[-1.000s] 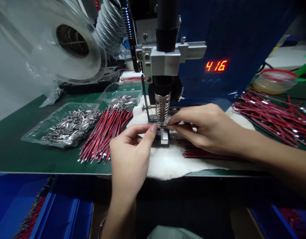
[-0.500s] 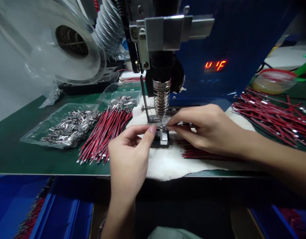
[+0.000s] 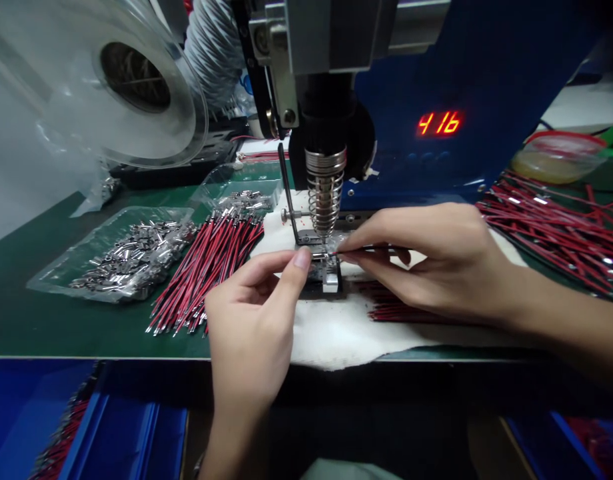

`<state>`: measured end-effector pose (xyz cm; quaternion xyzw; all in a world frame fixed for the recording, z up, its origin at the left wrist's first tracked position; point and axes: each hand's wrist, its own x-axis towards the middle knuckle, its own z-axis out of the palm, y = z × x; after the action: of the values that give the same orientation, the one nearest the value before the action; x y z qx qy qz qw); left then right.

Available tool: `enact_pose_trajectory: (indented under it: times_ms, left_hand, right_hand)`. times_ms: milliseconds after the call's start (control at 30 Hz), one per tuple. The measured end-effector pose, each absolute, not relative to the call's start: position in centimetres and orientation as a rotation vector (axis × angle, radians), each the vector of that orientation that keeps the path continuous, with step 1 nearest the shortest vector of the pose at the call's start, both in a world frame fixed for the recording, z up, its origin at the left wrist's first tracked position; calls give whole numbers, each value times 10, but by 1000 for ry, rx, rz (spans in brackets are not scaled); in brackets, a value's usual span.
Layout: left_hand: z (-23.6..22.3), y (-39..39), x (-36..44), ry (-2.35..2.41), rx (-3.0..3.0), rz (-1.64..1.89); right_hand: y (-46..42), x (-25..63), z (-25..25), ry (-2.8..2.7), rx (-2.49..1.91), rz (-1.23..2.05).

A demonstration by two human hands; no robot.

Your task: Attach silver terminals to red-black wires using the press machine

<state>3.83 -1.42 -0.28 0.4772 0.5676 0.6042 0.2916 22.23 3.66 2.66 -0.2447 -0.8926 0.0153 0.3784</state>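
Observation:
My left hand [image 3: 256, 307] is closed in a pinch on a small silver metal connector [image 3: 317, 256], held at the left edge of a small metal fixture [image 3: 330, 279]. From the other side, my right hand [image 3: 426, 257] pinches a thin red-and-black wire [image 3: 369, 249], its end meeting the connector over the fixture. Directly above, the spring-wrapped tip [image 3: 326, 190] of a bench soldering machine points down at the joint. My fingertips partly cover both small parts, so the exact contact is hard to make out.
Left of the fixture lie a bundle of red-black wires [image 3: 201, 273] and a clear tray of metal connectors [image 3: 136, 257]. More wires [image 3: 561, 227] spread at the right. White cloth [image 3: 336, 333] lies underneath. A blue housing [image 3: 401, 160] with a lit display [image 3: 439, 123] stands behind; blue bins [image 3: 121, 427] sit below.
The red display's digits have changed and now read 416. My view has shifted slightly closer. Both hands keep their pinches at the fixture, with the right fingers a little more spread.

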Motion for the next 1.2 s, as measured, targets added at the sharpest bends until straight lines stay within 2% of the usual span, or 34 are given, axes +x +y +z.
enact_pose_trajectory:
  times_ms: [267, 1200]
  left_hand:
    - [-2, -14, 43, 1337, 1181, 1679]
    - [-6, -15, 39, 1420, 1219, 1643]
  right_hand:
    - [37, 224, 24, -2312, -673, 92]
    - [38, 220, 23, -2226, -669, 122]
